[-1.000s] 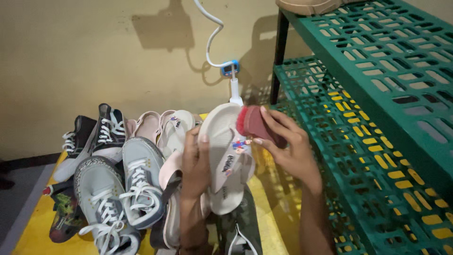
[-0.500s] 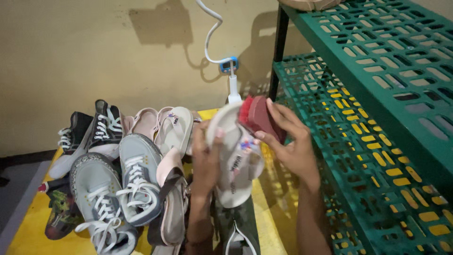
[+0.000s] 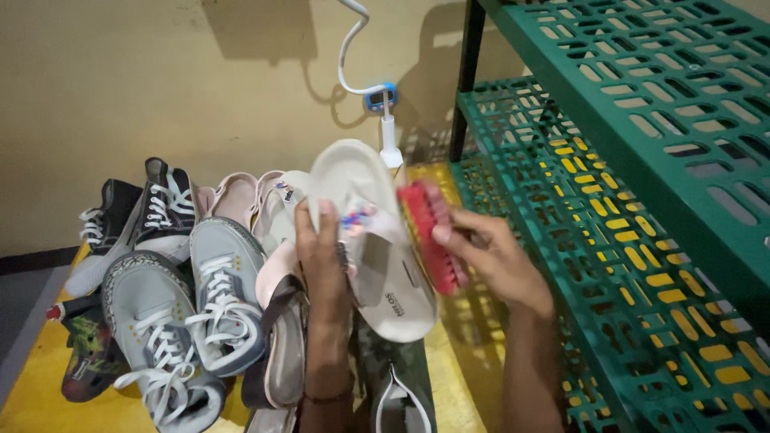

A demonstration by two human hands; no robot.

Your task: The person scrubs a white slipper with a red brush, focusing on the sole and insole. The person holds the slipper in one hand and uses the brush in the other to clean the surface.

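Beside the big green rack [image 3: 642, 160], a pile of shoes [image 3: 184, 305] lies on the yellow floor [image 3: 32, 393]. Above the pile, the left hand [image 3: 325, 261] grips a white sandal [image 3: 369, 232]. The right hand [image 3: 493, 261] grips a red brush [image 3: 431, 234] touching the sandal's edge.

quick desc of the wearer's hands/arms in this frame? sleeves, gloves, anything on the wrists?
Both hands are bare: no gloves on the left hand or the right hand, and no rings visible. Both forearms are uncovered as far as the frame shows, so no sleeves in view. The left wrist carries a thin dark band. Nothing visible on the right wrist.
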